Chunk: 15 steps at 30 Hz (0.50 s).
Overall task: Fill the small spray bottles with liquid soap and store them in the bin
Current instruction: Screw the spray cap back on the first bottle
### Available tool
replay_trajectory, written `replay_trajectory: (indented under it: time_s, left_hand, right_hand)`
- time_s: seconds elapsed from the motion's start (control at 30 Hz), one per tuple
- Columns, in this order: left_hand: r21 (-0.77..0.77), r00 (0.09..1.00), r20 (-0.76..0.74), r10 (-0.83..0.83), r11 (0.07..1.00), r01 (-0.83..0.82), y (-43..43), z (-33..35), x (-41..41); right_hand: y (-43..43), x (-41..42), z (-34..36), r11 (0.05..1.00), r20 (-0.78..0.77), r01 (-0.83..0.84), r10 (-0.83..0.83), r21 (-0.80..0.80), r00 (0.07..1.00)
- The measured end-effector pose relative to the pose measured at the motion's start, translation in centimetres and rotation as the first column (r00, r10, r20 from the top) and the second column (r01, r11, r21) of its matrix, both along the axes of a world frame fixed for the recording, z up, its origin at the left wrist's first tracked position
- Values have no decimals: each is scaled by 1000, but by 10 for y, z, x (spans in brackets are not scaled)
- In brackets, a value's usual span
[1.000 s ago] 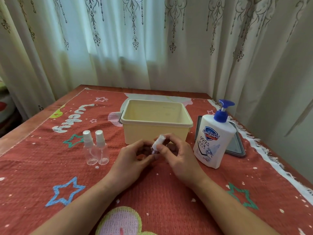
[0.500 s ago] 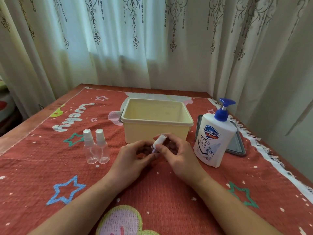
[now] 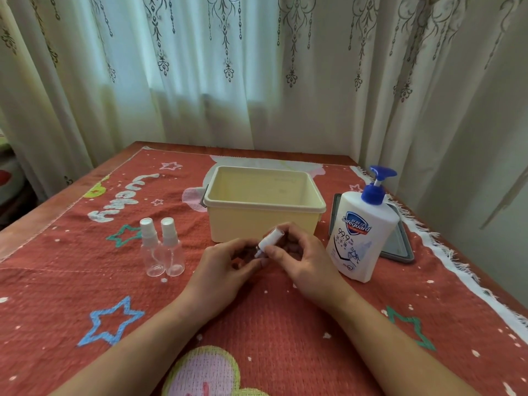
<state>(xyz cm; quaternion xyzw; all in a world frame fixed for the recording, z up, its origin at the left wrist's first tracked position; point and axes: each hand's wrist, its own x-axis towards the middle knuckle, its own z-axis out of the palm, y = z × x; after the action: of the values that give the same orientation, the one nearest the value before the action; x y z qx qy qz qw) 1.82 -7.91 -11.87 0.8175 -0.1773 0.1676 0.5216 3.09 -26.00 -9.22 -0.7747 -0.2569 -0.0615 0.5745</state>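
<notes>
My two hands meet at the table's middle, just in front of the cream bin (image 3: 265, 208). My left hand (image 3: 223, 270) curls round a small clear spray bottle, whose body is mostly hidden in the fingers. My right hand (image 3: 303, 261) pinches that bottle's white spray top (image 3: 267, 241), which tilts up to the right. Two more small spray bottles (image 3: 161, 248) stand upright side by side to the left. A white liquid soap bottle (image 3: 361, 238) with a blue pump stands at the right.
A grey lid (image 3: 398, 241) lies flat behind the soap bottle near the table's right edge. A red patterned cloth (image 3: 85, 281) covers the table. Curtains hang close behind and to the right.
Both hands stay on the small bottle at the same spot; the white top has barely shifted. Nothing else on the table has moved.
</notes>
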Motion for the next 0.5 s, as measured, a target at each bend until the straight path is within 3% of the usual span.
replay_trajectory:
  time_s: [0.3,0.5]
  left_hand:
    - [134,987,156,37,989,-59,-2,4,-3]
    - [183,987,160,-14,983,-15,-2,5,-3]
  right_hand:
    - [-4,1,6,989,-6,118,-119,-87,993]
    - [-6,1,6,985,56,76,-68,-153,996]
